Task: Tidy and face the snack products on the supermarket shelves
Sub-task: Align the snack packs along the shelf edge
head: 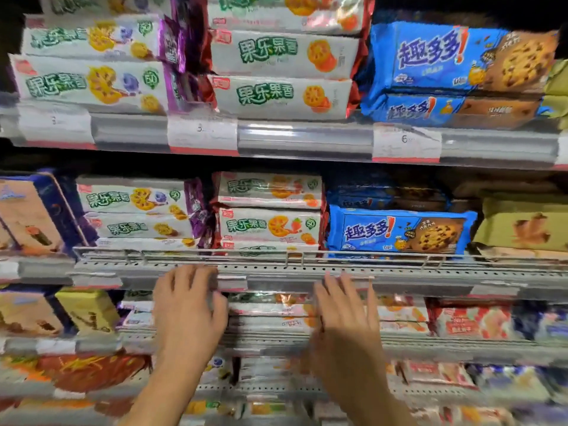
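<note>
Lighting: dim aisle, shelf fronts lit from the front; deep black gaps under each shelf. Glare: white streaks on the shelf rail (304, 136) and foil packets. Quality: blocky smearing throughout; lower shelves and both hands motion-blurred; lines bow at the edges; upper corners dark.

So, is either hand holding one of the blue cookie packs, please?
No, both the left hand and right hand are below the blue packs.
</note>
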The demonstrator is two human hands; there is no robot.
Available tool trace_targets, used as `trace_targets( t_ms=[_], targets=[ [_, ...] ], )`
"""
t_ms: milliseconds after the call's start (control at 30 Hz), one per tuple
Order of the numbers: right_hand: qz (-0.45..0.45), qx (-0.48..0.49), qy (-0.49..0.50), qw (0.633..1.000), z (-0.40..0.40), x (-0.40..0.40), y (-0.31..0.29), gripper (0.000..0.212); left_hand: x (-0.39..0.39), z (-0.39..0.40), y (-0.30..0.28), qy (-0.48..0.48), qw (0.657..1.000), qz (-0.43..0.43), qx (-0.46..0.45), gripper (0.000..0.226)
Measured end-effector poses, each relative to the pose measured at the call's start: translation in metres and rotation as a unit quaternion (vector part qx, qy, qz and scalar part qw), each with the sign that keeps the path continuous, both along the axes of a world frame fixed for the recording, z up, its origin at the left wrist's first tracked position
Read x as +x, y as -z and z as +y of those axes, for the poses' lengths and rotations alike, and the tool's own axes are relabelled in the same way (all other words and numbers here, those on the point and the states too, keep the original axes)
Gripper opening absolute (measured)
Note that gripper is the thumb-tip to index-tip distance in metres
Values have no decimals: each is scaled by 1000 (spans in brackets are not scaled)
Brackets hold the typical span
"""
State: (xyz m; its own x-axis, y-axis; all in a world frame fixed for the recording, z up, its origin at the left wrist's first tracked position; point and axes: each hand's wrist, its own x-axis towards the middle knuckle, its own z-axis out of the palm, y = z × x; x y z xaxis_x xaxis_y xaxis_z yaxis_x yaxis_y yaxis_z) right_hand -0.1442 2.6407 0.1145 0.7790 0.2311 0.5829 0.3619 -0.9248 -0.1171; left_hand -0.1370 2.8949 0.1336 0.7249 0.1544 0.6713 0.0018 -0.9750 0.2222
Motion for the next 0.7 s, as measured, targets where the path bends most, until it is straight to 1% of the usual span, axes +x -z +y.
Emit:
trace_targets(
  t_ms=[67, 100, 233, 367, 433, 533, 700],
  targets=[
    [-17, 0, -63, 998, 49, -6, -1, 74, 2, 11, -2, 33, 999, -6, -15, 28],
    [-18, -5, -73, 997, 71, -4, -1, 75, 4, 17, -1, 52, 998, -5, -21, 28],
    [40, -41, -22, 998, 121, 3, 4, 86, 8, 42, 3, 147, 988, -9, -37, 30],
    [56, -51, -12, 997, 129, -3, -1, 73, -6, 63, -1, 208, 977, -16, -47, 42],
    [69, -48, 2, 997, 129, -2, -10, 73, -13, 76, -5, 204, 977, -4, -58, 47],
    [73, -62, 27, 995, 134, -3, -19, 74, -22, 112, -21, 156, 982, 65, -85, 57],
    [95, -67, 19, 993, 132, -5, -20, 74, -42, 170, -30, 64, 988, 128, -50, 66]
  ],
)
